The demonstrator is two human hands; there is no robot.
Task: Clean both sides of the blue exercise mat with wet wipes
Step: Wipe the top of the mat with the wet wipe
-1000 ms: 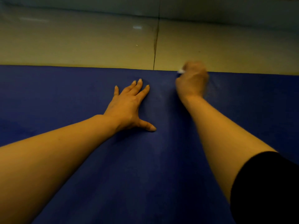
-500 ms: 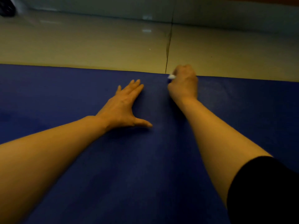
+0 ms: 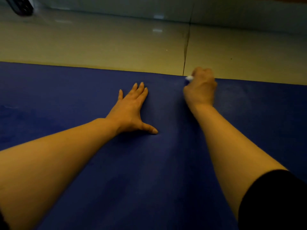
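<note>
Two hands: left hand (image 3: 131, 110) flat on the mat (image 3: 66, 100), right hand (image 3: 200, 90) clutching a wipe (image 3: 189, 78) (mostly hidden).

A matt, faintly textured surface is shown by the mat (image 3: 83, 100); the tiled floor (image 3: 99, 45) is seen glossy, with reflected highlights.

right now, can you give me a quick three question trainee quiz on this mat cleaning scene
1. True or false: the left hand lies flat on the blue exercise mat.
2. What does the right hand grip? A) spray bottle B) white wet wipe C) brush
3. Fill in: the right hand works near the mat's ___ edge, beside the tiled floor.

Key: 1 true; 2 B; 3 far
</note>
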